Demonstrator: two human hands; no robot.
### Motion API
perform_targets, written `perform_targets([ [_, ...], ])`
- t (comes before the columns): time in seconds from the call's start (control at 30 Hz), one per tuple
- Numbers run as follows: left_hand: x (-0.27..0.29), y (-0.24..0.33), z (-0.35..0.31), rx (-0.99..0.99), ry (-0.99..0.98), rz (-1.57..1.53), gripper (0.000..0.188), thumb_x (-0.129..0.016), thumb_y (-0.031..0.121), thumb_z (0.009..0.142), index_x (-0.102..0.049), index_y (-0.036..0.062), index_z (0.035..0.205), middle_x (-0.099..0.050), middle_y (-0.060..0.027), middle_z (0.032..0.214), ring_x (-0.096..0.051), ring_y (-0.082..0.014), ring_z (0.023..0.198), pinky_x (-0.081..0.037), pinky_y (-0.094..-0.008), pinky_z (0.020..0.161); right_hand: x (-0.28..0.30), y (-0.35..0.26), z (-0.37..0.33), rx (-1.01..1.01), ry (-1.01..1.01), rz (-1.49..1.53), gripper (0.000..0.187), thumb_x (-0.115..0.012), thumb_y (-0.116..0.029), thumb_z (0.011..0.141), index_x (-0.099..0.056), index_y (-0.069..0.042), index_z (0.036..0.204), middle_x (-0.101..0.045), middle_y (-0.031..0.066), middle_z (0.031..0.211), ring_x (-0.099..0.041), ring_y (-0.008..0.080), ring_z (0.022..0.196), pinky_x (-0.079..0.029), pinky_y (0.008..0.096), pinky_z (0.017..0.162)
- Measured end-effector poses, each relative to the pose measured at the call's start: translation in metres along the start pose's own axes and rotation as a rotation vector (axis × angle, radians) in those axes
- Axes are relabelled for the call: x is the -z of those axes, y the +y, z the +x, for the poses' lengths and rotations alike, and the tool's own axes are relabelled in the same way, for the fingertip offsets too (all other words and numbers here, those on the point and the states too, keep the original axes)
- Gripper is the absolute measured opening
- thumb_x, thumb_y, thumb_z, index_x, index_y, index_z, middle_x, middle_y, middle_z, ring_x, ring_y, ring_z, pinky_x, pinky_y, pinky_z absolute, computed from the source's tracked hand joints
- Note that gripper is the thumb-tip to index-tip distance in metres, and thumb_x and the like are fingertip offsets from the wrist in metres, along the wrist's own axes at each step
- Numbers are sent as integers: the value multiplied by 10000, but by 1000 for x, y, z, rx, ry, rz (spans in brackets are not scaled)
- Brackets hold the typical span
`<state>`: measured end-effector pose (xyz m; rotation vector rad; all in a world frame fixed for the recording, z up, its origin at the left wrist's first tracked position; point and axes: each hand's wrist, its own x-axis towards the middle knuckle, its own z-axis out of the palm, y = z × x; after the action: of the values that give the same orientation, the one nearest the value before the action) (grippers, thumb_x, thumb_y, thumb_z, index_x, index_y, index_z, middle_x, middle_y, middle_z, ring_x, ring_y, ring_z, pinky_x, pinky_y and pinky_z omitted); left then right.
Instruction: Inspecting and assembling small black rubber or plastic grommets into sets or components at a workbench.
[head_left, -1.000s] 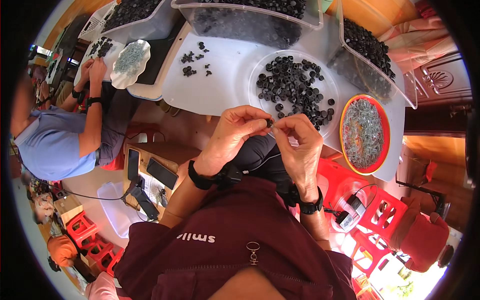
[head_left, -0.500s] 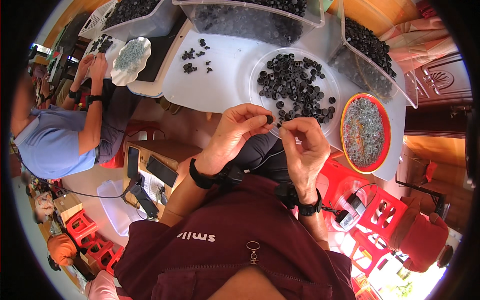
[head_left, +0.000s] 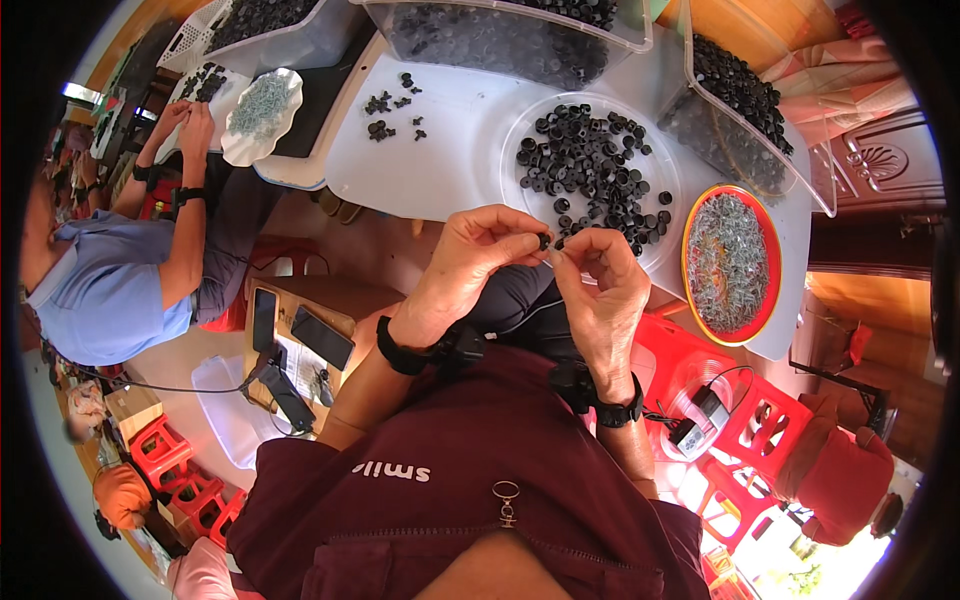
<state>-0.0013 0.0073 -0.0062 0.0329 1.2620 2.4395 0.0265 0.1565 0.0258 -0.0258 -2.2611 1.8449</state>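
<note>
Over the near edge of the table, my left hand (head_left: 470,262) pinches a small round black plastic cap (head_left: 544,241) between thumb and fingertips. My right hand (head_left: 603,288) is closed in a pinch right beside it, its fingertips almost touching the cap. A tiny dark piece shows at the right fingertips, too small to name. Just beyond my hands lies a round clear tray (head_left: 655,165) with a heap of black caps (head_left: 585,150). To the right of it stands a red bowl with a yellow rim (head_left: 776,262), full of silvery screws (head_left: 730,265).
Clear bins (head_left: 500,45) of black parts line the table's far side. Several small black pieces (head_left: 380,130) lie at the table's left. A co-worker in a blue shirt (head_left: 120,285) sits left, by a white dish of screws (head_left: 264,115). Phones (head_left: 322,338) rest on a box below.
My right hand has shifted slightly left, bringing its fingertips closer to the cap in my left hand. My left hand stays nearly in place, still pinching the cap.
</note>
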Motion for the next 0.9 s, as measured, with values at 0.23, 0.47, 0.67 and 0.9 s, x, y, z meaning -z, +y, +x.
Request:
perform_targets([
  [0.23,-2,6,-1,-51,-50,187,124,-625,-32,779,-635,-38,903,-642,-94,853,-612,-132,753,-501,-236,691,3,-4,-3,5,-65,-90,132,-641,45,720,-551,2,807,-594,78,735,-606,151,642,-497,255,608],
  [0.47,-3,-6,-6,31,-109,122,123,-628,-5,790,-631,-33,910,-642,-93,873,-617,-133,760,-511,-241,693,11,5,-12,37,-91,-60,157,-661,54,713,-559,-6,817,-586,73,759,-609,141,667,-491,241,599],
  [0.67,-4,-17,-6,145,-105,-91,142,-597,35,834,-608,-16,966,-631,-81,909,-618,-112,763,-523,-231,707,14,12,-18,47,-22,90,194,-719,41,685,-588,-21,813,-584,56,859,-593,104,714,-482,212,596],
  [0.9,-7,-19,-3,174,-68,-133,162,-592,80,852,-593,-4,990,-630,-63,881,-617,-100,741,-517,-223,685,15,15,-19,51,36,63,190,-706,49,695,-620,-18,851,-594,66,876,-581,102,692,-479,218,587],
])
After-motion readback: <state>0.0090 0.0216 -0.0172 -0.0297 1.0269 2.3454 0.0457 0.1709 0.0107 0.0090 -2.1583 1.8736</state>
